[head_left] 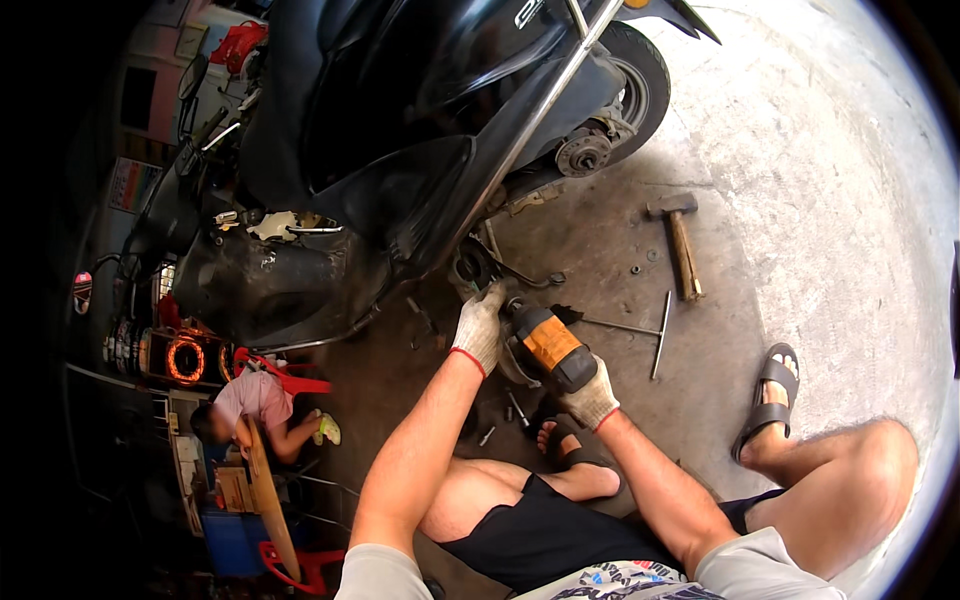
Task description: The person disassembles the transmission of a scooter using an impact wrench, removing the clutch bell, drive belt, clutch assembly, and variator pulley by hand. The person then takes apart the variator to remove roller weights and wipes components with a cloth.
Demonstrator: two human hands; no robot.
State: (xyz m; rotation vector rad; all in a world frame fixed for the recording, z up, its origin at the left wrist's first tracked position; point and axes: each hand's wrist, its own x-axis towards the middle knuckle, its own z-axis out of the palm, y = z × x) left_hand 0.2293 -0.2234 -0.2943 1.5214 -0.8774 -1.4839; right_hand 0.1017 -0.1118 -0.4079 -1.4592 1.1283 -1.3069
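Both my hands wear white knit work gloves. My right hand is closed on the rear of an orange-and-black impact wrench; the wrench's handle is hidden from view. Its nose points up and left, toward the underside of a black scooter. My left hand is closed beside that nose, at the lower end of a dark curved metal part. What its fingers hold is too small to make out. A metal arm with a round end extends right from there.
On the concrete floor to the right lie a wooden-handled hammer, a T-handle wrench and small washers. A small metal tool lies near my sandalled foot. At left, a person sits by a wooden board and red chairs.
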